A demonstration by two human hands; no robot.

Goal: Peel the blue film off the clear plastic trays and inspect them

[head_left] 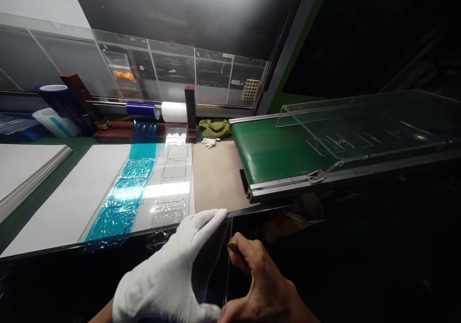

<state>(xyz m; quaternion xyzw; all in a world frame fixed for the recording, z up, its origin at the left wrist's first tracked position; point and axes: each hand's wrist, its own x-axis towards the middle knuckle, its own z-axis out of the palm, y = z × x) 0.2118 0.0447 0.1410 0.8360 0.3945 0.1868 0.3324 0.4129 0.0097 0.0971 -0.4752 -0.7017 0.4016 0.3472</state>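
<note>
My left hand (169, 265), in a white glove, is curved round a thin clear pane (227, 270), with fingertips near its upper end and thumb near its lower end. The pane stands almost edge-on to me, in front of the table edge. Close on its right is my bare right hand (262, 275), fingers bent. A small dark thing (238, 254), too dim to name, is pinched in its fingers. The right thumb reaches the pane's lower end, beside the gloved thumb.
Blue film (122, 198) and clear film (169, 179) run from rolls on a rod (111, 103) across a white board (68, 193). To the right is a green conveyor belt (273, 145) under a clear cover (378, 121). A green patterned pouch (215, 128) lies behind brown paper (216, 174).
</note>
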